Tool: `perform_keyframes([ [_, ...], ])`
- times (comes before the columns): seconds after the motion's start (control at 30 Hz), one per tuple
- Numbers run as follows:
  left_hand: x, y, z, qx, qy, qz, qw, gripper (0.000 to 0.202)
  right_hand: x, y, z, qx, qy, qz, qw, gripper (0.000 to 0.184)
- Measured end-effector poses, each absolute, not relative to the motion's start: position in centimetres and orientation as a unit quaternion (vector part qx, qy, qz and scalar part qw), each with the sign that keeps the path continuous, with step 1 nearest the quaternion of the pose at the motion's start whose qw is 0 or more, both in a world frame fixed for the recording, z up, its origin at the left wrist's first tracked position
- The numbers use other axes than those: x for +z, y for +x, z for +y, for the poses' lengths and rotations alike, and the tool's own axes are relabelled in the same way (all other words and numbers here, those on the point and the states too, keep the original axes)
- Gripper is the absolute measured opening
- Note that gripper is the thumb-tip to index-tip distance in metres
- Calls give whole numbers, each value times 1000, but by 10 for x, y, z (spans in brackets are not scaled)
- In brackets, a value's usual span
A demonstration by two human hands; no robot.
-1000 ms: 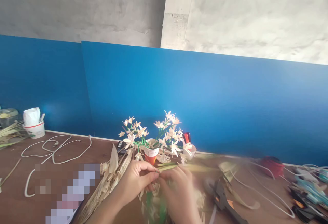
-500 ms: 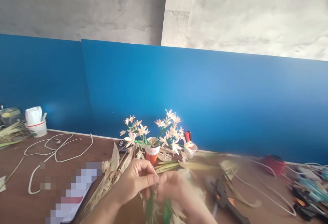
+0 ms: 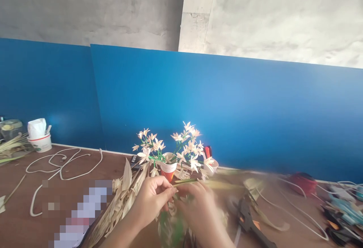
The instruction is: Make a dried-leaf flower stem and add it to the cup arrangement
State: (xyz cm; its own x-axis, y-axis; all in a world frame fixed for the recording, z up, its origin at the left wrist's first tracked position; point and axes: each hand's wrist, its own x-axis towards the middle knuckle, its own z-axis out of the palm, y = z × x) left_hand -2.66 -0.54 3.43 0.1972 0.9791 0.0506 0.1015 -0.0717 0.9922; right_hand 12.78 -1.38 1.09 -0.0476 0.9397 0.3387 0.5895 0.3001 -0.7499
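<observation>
Where the two hands meet at the near edge of the desk (image 3: 113, 170), the left hand (image 3: 153, 199) has thumb and forefinger pinched shut on the left end of a thin leaf strip (image 3: 187, 181), with the other fingers curled loosely under. The right hand (image 3: 200, 207) lies just beside it, fingers bent over (it is smeared by motion, so I cannot tell whether it grips anything). The strip's long axis runs left to right, nearly level, crossing above the right hand's knuckles and trailing off to the right; the left hand is the one at its end. Under both hands sits a green bundle (image 3: 170, 230). Just beyond them stands a paper cup (image 3: 168, 169) of pale flowers (image 3: 185, 146). Dried leaves (image 3: 124, 195) lie to the left, black cutters (image 3: 247, 217) to the right, and a white cord (image 3: 65, 165) far left.
</observation>
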Motion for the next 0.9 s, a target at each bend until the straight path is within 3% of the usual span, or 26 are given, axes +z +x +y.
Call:
perform_keyframes([
  [0.17, 24, -18, -3, 440, 546, 487, 521, 29, 8, 117, -19, 24, -544, -710, 447, 21],
  [0.47, 15, -24, 4, 410, 571, 470, 534, 24, -8, 123, -11, -33, -521, -720, 457, 20],
  [0.57, 17, -24, 4, 419, 561, 462, 544, 23, -8, 127, -8, 64, -525, -717, 453, 17],
  [0.7, 23, -31, 4, 412, 579, 430, 557, 19, 2, 132, -8, 374, -537, -621, 432, 13],
  [0.8, 25, -37, 5, 394, 598, 402, 570, 19, 9, 135, -8, 570, -460, -541, 413, 18],
  [0.9, 24, -39, 6, 389, 590, 378, 598, 20, 11, 134, -7, 685, -364, -483, 405, 25],
])
